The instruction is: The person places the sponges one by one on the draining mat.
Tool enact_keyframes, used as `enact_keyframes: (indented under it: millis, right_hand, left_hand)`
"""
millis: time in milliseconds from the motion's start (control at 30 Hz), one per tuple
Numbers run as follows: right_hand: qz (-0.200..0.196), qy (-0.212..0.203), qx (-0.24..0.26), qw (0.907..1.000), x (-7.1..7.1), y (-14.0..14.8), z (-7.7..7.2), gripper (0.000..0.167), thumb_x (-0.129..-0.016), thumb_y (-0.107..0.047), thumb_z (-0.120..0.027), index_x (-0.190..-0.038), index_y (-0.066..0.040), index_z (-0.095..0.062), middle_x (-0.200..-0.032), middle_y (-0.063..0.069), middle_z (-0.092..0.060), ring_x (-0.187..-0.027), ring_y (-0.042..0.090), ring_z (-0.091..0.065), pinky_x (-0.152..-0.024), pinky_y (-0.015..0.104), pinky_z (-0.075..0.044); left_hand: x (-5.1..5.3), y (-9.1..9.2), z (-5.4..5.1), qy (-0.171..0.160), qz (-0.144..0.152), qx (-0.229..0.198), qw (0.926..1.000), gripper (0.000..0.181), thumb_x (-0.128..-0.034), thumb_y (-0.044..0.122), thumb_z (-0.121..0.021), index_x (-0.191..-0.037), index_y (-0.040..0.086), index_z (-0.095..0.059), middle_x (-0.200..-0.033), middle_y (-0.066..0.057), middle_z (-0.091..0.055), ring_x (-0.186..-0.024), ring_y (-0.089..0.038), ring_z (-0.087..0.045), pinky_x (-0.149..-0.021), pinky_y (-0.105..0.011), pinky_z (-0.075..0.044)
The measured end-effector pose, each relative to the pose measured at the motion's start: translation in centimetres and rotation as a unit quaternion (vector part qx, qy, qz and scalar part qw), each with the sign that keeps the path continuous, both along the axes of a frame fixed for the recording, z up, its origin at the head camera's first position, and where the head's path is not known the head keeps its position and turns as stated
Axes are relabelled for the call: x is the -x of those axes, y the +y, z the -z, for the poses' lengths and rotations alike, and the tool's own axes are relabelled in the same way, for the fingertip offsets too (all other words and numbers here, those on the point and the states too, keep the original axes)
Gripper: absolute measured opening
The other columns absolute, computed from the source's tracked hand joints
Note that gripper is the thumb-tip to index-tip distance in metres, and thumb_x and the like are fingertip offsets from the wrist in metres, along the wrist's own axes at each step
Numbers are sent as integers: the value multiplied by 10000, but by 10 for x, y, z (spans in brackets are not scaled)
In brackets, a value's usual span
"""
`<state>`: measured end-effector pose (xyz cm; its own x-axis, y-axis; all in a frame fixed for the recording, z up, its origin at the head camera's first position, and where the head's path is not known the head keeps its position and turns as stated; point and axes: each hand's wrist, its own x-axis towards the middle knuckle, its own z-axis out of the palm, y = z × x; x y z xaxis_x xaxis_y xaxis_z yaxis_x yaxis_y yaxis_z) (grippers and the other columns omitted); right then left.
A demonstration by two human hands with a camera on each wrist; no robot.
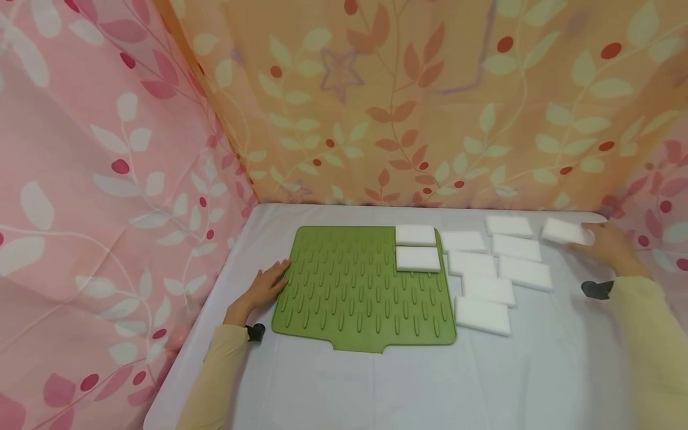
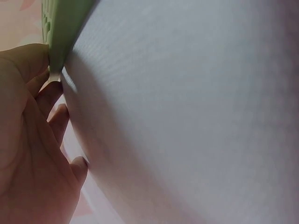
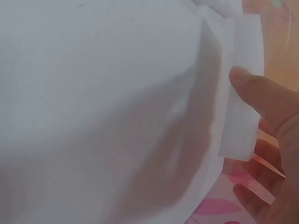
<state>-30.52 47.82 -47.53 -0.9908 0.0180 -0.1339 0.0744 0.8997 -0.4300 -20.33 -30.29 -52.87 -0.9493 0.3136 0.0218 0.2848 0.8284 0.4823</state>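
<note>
A green silicone mat (image 1: 344, 286) with raised ridges lies on the white table. Two white sponge blocks (image 1: 417, 259) lie one below the other in its far right corner. My left hand (image 1: 263, 289) rests at the mat's left edge; in the left wrist view the fingers (image 2: 58, 123) are loosely extended and touch the table beside the mat's rim. At the far right, my right hand (image 1: 607, 242) grips another white sponge block (image 1: 560, 231). The right wrist view shows the thumb on the near face of this block (image 3: 243, 116), with the other fingers partly behind it.
Several more white sponge blocks (image 1: 484, 315) lie in two rough columns between the mat and my right hand, the nearest ones close to the mat's right edge. Floral cloth (image 1: 376, 119) hangs behind the table (image 1: 419, 388) and along both sides.
</note>
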Motion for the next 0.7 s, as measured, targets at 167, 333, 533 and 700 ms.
enact_keyframes:
  millis: [167, 333, 533, 700]
  right_hand:
    - [-219, 480, -209, 9984, 0, -2, -1, 959, -782, -537, -661, -1383, 104, -276, -1245, 402, -329, -1083, 556, -292, -897, 724, -230]
    - [-383, 855, -270, 9952, -2, -5, -3, 890, -798, -514, -655, -1352, 108, -343, -1222, 394, -368, -1078, 548, -316, -911, 707, -229]
    - [-426, 920, -378, 9941, -6, -9, -8, 876, -809, -503, -648, -1345, 119, -341, -1226, 403, -347, -1079, 552, -309, -922, 701, -220]
    - [-458, 970, -312, 9937, -10, -15, -13, 873, -810, -515, -642, -1355, 101, -351, -1248, 387, -350, -1090, 546, -313, -918, 697, -225]
  left_hand:
    - [0, 0, -1, -84, -53, -12, 9999, 532, -973, 173, -464, -1446, 12, -282, -1478, -216, -280, -1369, -406, -220, -1042, -678, -58]
    - [-1, -1, -1, -137, -113, 22, 9998, 537, -973, 177, -469, -1447, 11, -279, -1481, -212, -277, -1371, -402, -218, -1048, -672, -53]
    - [-1, -2, 1, -167, -112, 57, 9998, 536, -978, 193, -460, -1459, 46, -272, -1494, -184, -267, -1380, -384, -214, -1055, -662, -49]
    - [1, -2, 1, -197, -98, 58, 9997, 540, -980, 194, -454, -1465, 57, -261, -1499, -177, -261, -1385, -374, -206, -1059, -657, -37]
